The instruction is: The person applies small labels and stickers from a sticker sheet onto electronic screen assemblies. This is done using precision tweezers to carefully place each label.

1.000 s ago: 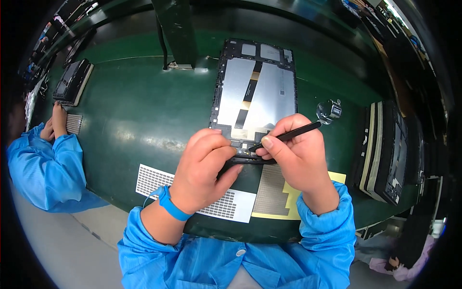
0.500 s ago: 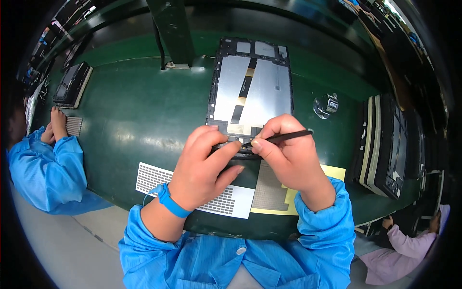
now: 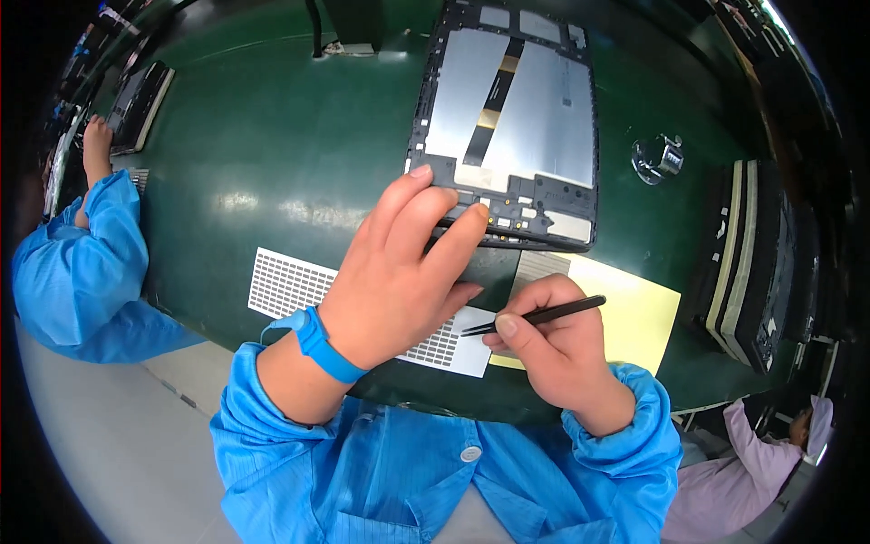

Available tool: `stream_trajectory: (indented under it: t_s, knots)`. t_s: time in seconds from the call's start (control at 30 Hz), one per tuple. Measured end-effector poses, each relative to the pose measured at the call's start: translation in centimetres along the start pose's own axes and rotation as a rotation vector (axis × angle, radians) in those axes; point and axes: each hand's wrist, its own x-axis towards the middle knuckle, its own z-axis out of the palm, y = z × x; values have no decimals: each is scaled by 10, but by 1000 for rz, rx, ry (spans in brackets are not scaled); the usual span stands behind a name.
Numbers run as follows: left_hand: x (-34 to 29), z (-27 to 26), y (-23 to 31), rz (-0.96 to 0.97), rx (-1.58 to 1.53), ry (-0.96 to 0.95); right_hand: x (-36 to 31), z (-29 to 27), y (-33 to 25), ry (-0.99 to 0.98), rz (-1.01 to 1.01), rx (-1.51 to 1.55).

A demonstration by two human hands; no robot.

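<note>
A tablet housing (image 3: pixel 535 113) with a silver back plate and black frame lies in front of me, a dark ribbon cable (image 3: pixel 494 104) running down it. My left hand (image 3: pixel 390 263) rests its outstretched fingertips on the housing's lower left corner, thumb apart. Black tweezers (image 3: pixel 566 310) are pinched in my right hand (image 3: pixel 562 344). Their tips are over a white sheet of small dark rectangular stickers (image 3: pixel 290 283), at its right end. My left hand and wrist hide part of that sheet. Beneath and beside my right hand lies a yellow sheet (image 3: pixel 625 313) with a grey patterned piece.
A small tally counter (image 3: pixel 669 156) stands right of the housing. Stacked tablet housings (image 3: pixel 757 263) stand at the right, with another stack (image 3: pixel 143 107) at the far left. A co-worker in blue (image 3: pixel 82 258) sits left. Another person in pink (image 3: pixel 743 471) is at the lower right.
My right hand and the tweezers have moved from the housing's lower edge down to the sticker sheet. My left hand stays on the housing. The whole view has shifted, so the housing appears higher.
</note>
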Motion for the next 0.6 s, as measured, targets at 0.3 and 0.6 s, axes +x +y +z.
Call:
stream_trajectory:
  t_s: [0.3,0.6]
  knots:
    - [-6,16,2,9,103,60,-1,3,10,-54,-276,-413]
    - [-3,21,-1,39,151,85,-2,-3,16,-28,-232,-288]
